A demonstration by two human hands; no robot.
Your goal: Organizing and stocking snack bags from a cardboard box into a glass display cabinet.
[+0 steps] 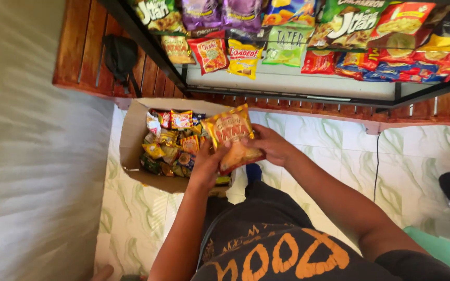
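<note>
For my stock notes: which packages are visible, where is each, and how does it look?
Snack bag: held in left hand and right hand, yellow-orange, flat.
Cardboard box: on tiled floor, brown, holding many small mixed-colour packets.
Shelf bags: display rack above, green, purple, red, yellow.

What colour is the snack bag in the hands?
Yellow-gold with red, the snack bag shows best in the head view.

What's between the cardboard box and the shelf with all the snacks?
In the head view, only a wooden plank edge lies between the cardboard box and the snack shelf; no packets rest there.
</note>
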